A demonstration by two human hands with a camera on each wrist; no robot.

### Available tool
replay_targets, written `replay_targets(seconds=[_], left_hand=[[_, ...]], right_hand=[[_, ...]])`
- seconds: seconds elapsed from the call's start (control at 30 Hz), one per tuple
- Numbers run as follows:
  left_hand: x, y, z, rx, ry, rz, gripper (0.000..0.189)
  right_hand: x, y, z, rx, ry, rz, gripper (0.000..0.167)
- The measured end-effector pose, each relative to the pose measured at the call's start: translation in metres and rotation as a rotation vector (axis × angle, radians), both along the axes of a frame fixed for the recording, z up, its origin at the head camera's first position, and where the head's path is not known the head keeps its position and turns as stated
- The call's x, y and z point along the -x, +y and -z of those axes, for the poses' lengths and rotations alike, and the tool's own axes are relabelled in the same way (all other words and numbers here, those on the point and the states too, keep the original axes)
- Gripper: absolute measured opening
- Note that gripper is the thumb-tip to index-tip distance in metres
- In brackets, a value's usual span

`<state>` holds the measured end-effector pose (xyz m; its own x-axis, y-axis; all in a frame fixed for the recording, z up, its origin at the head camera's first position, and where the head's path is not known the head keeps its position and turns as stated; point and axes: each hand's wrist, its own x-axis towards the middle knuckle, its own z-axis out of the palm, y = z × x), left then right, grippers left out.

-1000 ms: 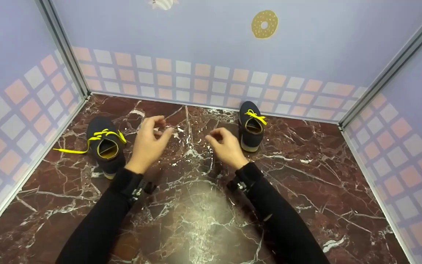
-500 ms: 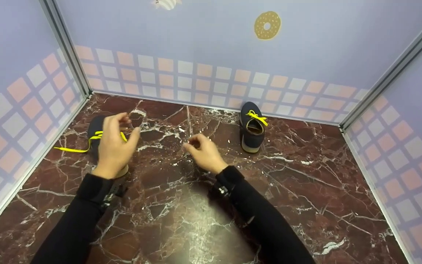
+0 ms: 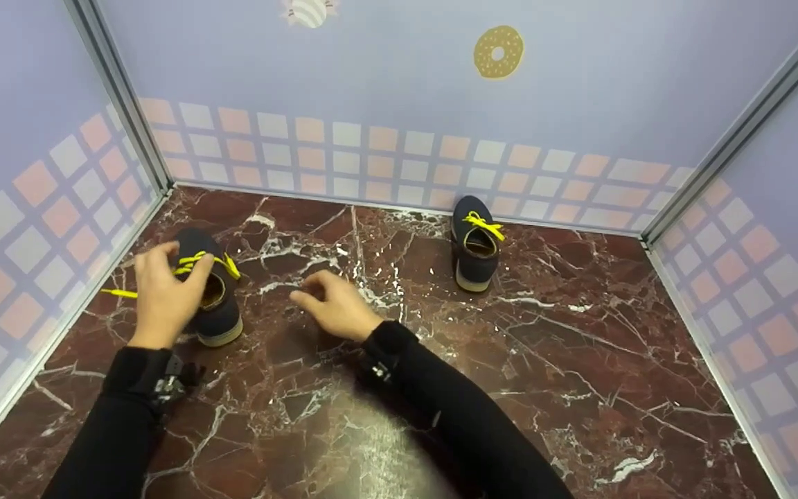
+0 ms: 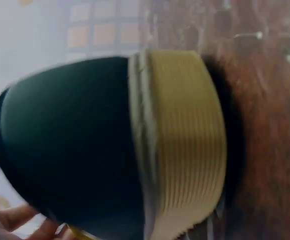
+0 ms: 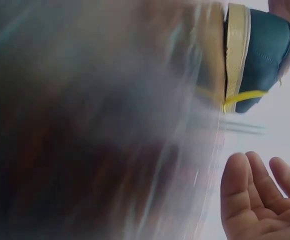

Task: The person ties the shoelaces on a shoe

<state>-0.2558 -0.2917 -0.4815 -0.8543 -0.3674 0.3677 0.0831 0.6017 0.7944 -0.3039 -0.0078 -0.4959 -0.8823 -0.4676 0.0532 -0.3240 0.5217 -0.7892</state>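
My left hand (image 3: 167, 294), thumb and fingers apart, hangs at the nearer dark shoe (image 3: 220, 319) on the veined floor (image 3: 579, 346) (whether I touch it, I cannot tell). Yellowish lining (image 3: 215, 285) shows in its mouth. My right hand (image 3: 337, 305), fingers relaxed, is well apart from the other shoe (image 3: 476, 268).

My left hand (image 3: 165, 296) covers one side of the shoe (image 3: 222, 320) and a stretch of its yellow lace (image 3: 120, 294); contact cannot be determined. My sleeves (image 3: 104, 430) are cut off below. Left wrist view: the blurred heel (image 4: 80, 145) masks most of my hand. Right wrist view: floor (image 5: 110, 125) smeared; my right hand (image 5: 265, 205) cropped by the frame.
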Motion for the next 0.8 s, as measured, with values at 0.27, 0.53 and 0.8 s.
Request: replay_targets(seconds=[0.27,0.53,0.8], left_hand=[[-0.008,-0.029,0.010,-0.020,-0.184,0.082,0.087],[-0.011,-0.041,0.019,-0.078,-0.348,0.114,0.102],[-0.009,-0.037,0.013,-0.128,-0.395,0.098,0.085]], right_hand=[[-0.007,-0.033,-0.001,0.072,-0.149,0.003,0.056],[-0.022,-0.063,0.003,0.271,-0.366,-0.024,0.061],[-0.030,-0.080,-0.004,0.435,-0.485,-0.055,0.063]])
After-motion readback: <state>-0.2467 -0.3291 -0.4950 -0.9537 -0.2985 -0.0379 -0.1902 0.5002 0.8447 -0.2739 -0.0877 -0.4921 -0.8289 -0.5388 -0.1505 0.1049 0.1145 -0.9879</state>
